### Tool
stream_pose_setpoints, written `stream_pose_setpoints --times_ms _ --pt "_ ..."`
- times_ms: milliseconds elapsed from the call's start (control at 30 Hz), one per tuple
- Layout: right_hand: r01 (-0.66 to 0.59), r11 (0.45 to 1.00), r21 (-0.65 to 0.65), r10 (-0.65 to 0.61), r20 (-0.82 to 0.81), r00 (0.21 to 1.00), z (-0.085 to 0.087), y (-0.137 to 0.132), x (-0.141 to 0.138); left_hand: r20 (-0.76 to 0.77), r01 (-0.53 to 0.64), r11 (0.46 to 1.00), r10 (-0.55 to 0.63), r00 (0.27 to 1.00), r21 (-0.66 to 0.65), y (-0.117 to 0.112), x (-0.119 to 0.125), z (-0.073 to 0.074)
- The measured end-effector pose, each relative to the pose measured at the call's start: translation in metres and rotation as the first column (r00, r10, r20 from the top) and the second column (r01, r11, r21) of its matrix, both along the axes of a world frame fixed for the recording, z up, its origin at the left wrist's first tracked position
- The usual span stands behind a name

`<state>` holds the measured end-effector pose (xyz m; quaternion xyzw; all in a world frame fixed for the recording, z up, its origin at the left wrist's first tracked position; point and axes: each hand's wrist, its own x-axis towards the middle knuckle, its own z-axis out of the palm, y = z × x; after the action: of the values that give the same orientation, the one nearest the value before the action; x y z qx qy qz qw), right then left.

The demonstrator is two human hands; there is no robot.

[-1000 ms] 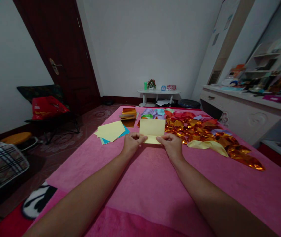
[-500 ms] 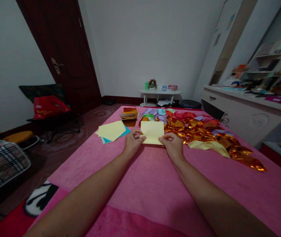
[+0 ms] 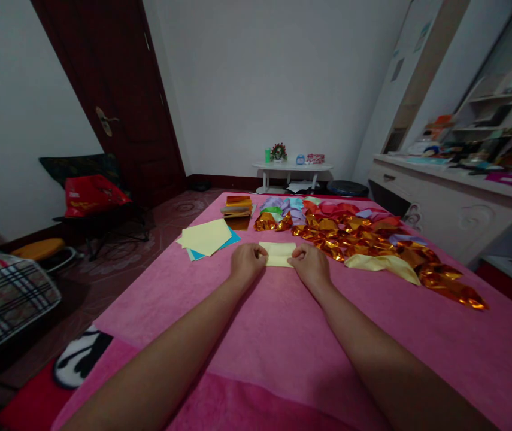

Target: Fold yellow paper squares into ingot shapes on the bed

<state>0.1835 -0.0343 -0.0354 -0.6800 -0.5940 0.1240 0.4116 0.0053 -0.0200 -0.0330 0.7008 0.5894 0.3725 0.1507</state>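
A pale yellow paper sheet (image 3: 278,254), folded over, lies flat on the pink blanket (image 3: 256,335). My left hand (image 3: 247,262) pinches its left end with curled fingers. My right hand (image 3: 310,264) pinches its right end the same way. Both hands rest on the blanket with the paper between them.
A small stack of yellow and blue sheets (image 3: 207,238) lies to the left. A pile of gold foil and coloured folded pieces (image 3: 363,236) spreads to the right, with a stack of foil sheets (image 3: 236,207) behind. A white dresser (image 3: 453,209) stands right, a chair with a red bag (image 3: 91,194) left.
The upright flap of the yellow sheet has been folded down flat onto the blanket. Both hands have moved down and closer onto the paper's ends.
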Motion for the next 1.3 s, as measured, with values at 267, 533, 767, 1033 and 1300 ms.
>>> stream_pose_setpoints --times_ms 267,533,767,1033,1300 --pt "0.008 0.999 -0.039 -0.006 0.053 0.999 0.000 0.000 0.000 -0.320 0.162 0.984 -0.131 0.938 0.074 -0.005 0.005 0.010" --pt "0.005 0.999 -0.037 -0.002 0.089 0.996 0.001 -0.003 -0.002 -0.336 0.154 0.987 -0.164 0.927 -0.055 0.006 0.031 0.010" --pt "0.002 0.999 -0.046 0.002 0.090 0.996 0.000 -0.001 0.000 -0.222 0.331 0.920 -0.374 0.900 -0.208 0.023 0.011 0.006" --pt "0.012 0.999 -0.053 -0.007 0.081 0.997 -0.001 -0.001 -0.001 -0.079 0.374 0.901 -0.398 0.914 -0.220 0.034 0.006 0.001" --pt "-0.018 1.000 -0.021 0.018 0.017 1.000 -0.003 0.000 0.001 0.094 0.353 0.925 -0.342 0.935 -0.139 0.027 -0.015 -0.005"
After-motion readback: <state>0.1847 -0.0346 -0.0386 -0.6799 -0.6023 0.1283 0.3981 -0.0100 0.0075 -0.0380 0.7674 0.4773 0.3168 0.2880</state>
